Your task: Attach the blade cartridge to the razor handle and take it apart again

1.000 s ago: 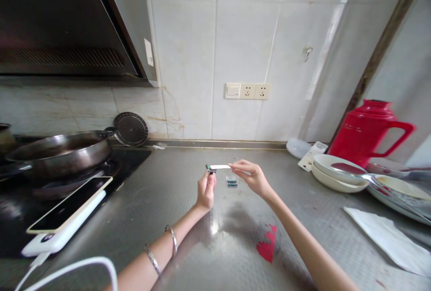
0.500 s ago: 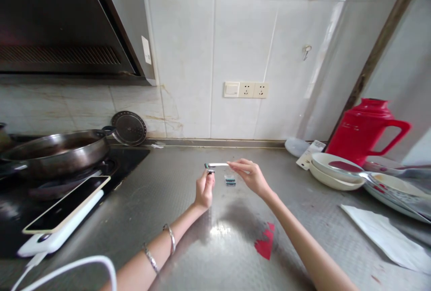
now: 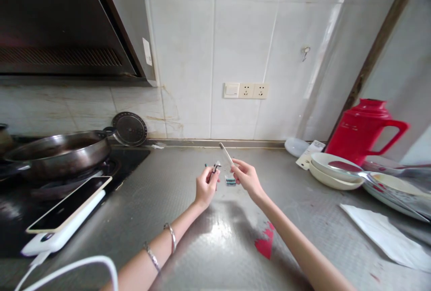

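Observation:
Over the steel counter [image 3: 188, 219] my left hand [image 3: 206, 186] pinches a small dark razor head [image 3: 213, 168] between its fingertips. My right hand [image 3: 246, 177] grips a thin white razor handle [image 3: 225, 153], which tilts up and to the left. The handle and the head are apart. Two small teal cartridges [image 3: 230, 181] lie on the counter between and just behind the hands.
A phone on a white power bank [image 3: 63, 212] with a white cable [image 3: 72, 266] lies at the left, beside a stove with a pan [image 3: 54, 149]. At the right are a red jug [image 3: 367, 129], white bowls [image 3: 332, 169] and a paper sheet [image 3: 387, 239]. A red scrap [image 3: 266, 244] lies near me.
The white handle was level and joined to the dark head. Now my right hand has swung it upward, separate from the head, which stays in my left hand.

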`<move>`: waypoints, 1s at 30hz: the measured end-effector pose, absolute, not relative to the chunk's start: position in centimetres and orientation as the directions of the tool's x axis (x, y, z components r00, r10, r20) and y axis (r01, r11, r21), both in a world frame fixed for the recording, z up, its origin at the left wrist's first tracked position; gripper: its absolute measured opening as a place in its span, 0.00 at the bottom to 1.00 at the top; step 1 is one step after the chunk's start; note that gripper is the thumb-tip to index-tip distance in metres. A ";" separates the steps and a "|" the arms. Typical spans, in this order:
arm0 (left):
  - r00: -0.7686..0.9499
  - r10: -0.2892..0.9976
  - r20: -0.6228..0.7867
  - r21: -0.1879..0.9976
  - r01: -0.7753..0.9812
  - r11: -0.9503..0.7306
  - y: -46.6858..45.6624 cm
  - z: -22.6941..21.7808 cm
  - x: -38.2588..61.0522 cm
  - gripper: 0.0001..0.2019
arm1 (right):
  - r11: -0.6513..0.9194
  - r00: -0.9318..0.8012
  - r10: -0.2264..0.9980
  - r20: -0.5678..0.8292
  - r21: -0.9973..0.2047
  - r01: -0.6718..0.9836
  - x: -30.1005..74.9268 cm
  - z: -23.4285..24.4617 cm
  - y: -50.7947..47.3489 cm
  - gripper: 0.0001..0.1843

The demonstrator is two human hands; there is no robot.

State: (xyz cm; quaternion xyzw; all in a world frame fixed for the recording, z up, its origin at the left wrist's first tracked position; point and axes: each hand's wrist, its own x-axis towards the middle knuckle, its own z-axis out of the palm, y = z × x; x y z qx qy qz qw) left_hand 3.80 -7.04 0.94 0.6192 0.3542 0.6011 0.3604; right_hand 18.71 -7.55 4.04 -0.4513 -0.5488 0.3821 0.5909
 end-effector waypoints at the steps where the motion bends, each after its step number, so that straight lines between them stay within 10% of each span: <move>1: 0.023 0.868 0.495 0.868 0.019 -0.496 -7.1 1.0 3.8 0.15 | 0.253 0.104 0.963 0.249 -0.967 -0.030 18.3 4.2 -7.9 0.25; 9: -0.096 0.844 0.527 0.848 0.002 -0.530 -7.0 1.4 3.5 0.19 | -0.048 -0.044 0.999 -0.029 -0.821 -0.568 17.3 4.7 -12.3 0.28; 30: -0.014 0.840 0.543 0.840 0.003 -0.543 -7.9 1.1 3.8 0.17 | 0.044 0.097 0.995 -0.019 -0.799 -0.600 13.5 5.2 -17.2 0.36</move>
